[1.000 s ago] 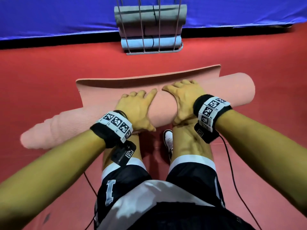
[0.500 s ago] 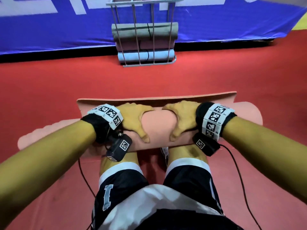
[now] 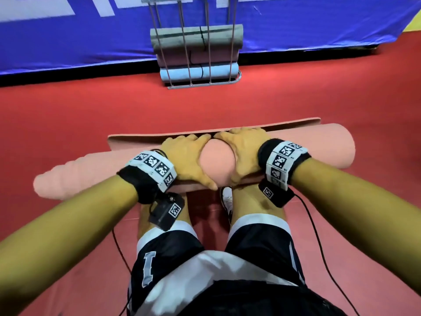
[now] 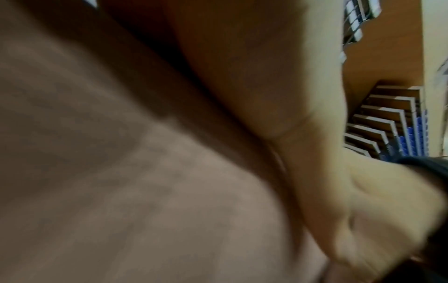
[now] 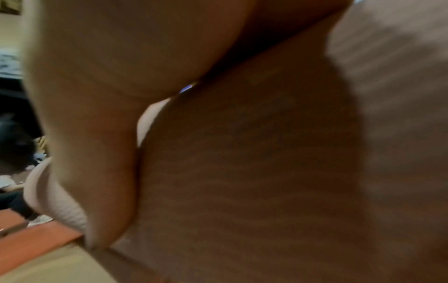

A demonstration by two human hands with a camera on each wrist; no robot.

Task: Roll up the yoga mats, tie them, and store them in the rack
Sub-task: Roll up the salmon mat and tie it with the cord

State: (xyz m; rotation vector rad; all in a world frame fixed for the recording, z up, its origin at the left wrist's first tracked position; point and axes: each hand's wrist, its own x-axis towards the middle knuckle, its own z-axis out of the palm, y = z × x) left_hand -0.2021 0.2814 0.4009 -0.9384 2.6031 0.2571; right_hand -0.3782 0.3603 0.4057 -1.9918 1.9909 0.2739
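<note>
Pink yoga mat (image 3: 296, 147) on the red floor (image 3: 68, 115), nearly rolled, only a narrow flap (image 3: 141, 138) still flat beyond the roll. Left hand (image 3: 185, 158) and right hand (image 3: 243, 153) side by side at mid-roll, fingers (image 3: 182, 139) curved over the top, thumbs underneath, clamped around it. Left end of roll visibly stepped, layers telescoping. Likely risk: uneven pressure widening that offset, leaving a loose roll hard to tie. Wire rack (image 3: 196, 85) ahead, holding three rolled mats (image 3: 198, 73).
</note>
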